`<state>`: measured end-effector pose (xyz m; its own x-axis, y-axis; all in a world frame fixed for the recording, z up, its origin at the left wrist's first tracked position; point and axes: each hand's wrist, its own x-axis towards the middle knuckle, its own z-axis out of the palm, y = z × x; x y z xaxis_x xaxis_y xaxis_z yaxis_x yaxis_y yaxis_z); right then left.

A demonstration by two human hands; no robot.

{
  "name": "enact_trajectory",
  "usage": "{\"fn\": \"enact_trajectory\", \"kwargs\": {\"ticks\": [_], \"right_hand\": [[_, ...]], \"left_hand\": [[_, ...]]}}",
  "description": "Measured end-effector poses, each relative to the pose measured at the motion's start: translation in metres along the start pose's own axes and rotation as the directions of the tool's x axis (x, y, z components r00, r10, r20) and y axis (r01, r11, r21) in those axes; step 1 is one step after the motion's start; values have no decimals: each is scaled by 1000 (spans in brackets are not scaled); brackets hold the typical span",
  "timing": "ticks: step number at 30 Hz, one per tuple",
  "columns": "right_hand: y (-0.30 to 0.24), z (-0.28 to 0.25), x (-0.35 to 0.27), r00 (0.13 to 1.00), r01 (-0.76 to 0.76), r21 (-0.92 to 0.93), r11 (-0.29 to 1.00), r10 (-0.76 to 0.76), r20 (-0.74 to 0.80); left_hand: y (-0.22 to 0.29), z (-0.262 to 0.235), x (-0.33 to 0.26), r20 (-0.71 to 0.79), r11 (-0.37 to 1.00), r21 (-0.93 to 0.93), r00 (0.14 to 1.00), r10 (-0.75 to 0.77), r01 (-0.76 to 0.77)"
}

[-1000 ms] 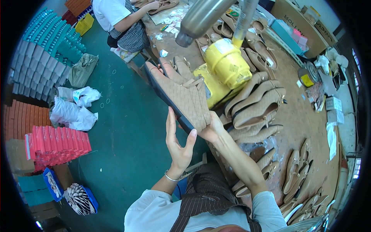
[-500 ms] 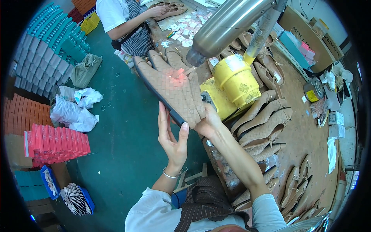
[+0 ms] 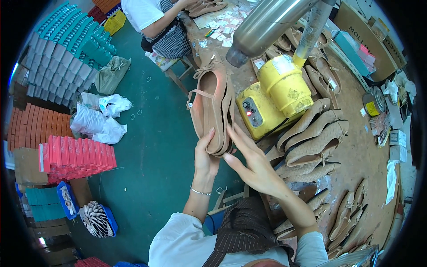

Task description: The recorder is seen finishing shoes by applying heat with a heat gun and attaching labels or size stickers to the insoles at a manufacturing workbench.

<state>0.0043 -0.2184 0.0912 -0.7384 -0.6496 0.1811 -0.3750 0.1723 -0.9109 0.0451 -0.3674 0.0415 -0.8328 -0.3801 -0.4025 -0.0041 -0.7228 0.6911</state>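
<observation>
Holding: you have a pair of tan flat shoes (image 3: 212, 111) lifted off the tabletop (image 3: 356, 151), soles back to back, toes pointing away from you, above the green floor (image 3: 155, 147) just off the tabletop's left edge.
Left hand: your left hand (image 3: 205, 155) wraps the heel end from the left, thumb up along the near shoe's side, closed on the pair.
Right hand: your right hand (image 3: 251, 162) is spread wide, fingertips touching the heel end from the right, steadying more than gripping.
Step in hand: it reads as an inspection, with the open insides and thin straps turned up to your view.
Nearby: the yellow machine (image 3: 273, 100) with its lit red lamp stands just right of the pair at the tabletop's left edge, under a grey metal duct (image 3: 267, 24).
Stock: a row of woven beige shoes (image 3: 313, 133) leans together right of the machine; more lie along the near right edge.
Others: a seated person (image 3: 160, 22) works at the far left corner.
Next move calls for: a firmer two-sided hold before you turn or set down the pair, and clearance from the machine's housing.
Risk: the loose straps could catch on your fingers.
</observation>
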Motion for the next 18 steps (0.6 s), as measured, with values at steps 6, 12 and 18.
{"fn": "enact_trajectory", "kwargs": {"ticks": [6,12,18], "right_hand": [[-3,-69,-92,965,-258,379,889,254,62],[14,-93,-177,799,-318,426,847,481,-360],[24,-105,-211,617,-351,474,808,580,-532]], "left_hand": [[3,3,9,186,973,-133,969,-162,189],[16,21,26,450,814,-417,870,-200,403],[24,22,45,513,652,-594,846,-143,470]]}}
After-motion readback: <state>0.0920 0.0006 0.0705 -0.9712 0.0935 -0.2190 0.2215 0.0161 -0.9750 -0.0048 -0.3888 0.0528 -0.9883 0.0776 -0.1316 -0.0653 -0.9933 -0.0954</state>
